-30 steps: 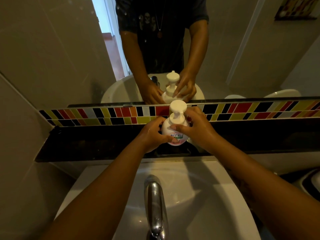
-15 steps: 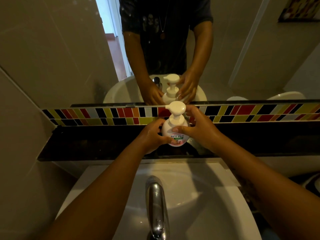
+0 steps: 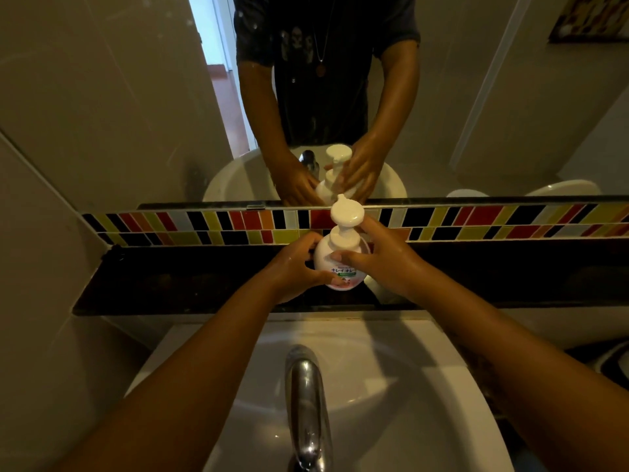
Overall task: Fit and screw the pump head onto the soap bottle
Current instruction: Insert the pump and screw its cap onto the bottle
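Observation:
A white soap bottle (image 3: 328, 258) with a pink-and-green label stands upright on the dark ledge (image 3: 177, 287) behind the basin. Its white pump head (image 3: 347, 214) sits on the bottle's neck, nozzle pointing up and away toward the mirror. My left hand (image 3: 297, 269) wraps the bottle's left side and lower body. My right hand (image 3: 377, 262) holds the right side, thumb across the front of the bottle and fingers up by the pump's collar. The bottle's right side is hidden behind my fingers.
A chrome tap (image 3: 306, 403) rises over the white basin (image 3: 391, 386) directly below my arms. A strip of coloured tiles (image 3: 476, 221) runs behind the ledge, with a mirror (image 3: 102, 97) above it reflecting the person, the bottle and the basin.
The pump head has turned: its nozzle pointed left half a second ago and now points away from me. My right hand's fingers have shifted around the collar. The bottle stays in place.

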Demonstrator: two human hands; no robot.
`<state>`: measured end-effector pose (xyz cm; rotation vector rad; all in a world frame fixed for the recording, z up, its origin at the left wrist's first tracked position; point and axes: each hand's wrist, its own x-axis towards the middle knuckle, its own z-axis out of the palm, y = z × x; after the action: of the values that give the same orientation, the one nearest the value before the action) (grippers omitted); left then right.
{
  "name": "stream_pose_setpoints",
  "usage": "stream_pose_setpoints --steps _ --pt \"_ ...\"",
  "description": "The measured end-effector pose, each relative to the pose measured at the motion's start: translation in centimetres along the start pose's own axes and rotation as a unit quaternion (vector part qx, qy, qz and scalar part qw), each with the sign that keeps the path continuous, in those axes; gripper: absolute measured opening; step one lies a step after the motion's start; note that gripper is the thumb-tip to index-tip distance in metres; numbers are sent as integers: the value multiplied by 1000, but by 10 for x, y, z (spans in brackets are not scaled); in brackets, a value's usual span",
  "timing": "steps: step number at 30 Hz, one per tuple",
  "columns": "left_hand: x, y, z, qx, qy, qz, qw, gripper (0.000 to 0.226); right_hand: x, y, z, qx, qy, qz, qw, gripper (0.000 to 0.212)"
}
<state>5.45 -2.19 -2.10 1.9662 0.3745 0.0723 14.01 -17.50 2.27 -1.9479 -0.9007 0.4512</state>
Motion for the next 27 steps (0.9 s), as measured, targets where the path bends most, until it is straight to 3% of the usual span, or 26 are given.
stream_pose_setpoints --steps 4,9,15,18,21,24,27 --pt "-2 4 -1 5 -7 13 1000 57 2 3 0 21 -11 32 999 63" --pt "-9 -4 23 -16 72 13 997 52 4 4 17 -13 133 32 991 74" --pt "-2 0 -1 19 -5 23 1000 57 1 7 -4 32 -16 42 998 61" --pt "-2 -1 -1 33 8 24 999 57 -1 8 -4 51 -44 38 997 56" --pt "-5 -5 9 18 51 19 998 56 -1 7 9 79 49 57 994 61" --pt "-8 -3 13 17 63 17 998 51 2 4 20 30 139 57 988 71" --pt "-6 0 6 33 31 18 999 52 2 4 13 53 97 45 993 72"
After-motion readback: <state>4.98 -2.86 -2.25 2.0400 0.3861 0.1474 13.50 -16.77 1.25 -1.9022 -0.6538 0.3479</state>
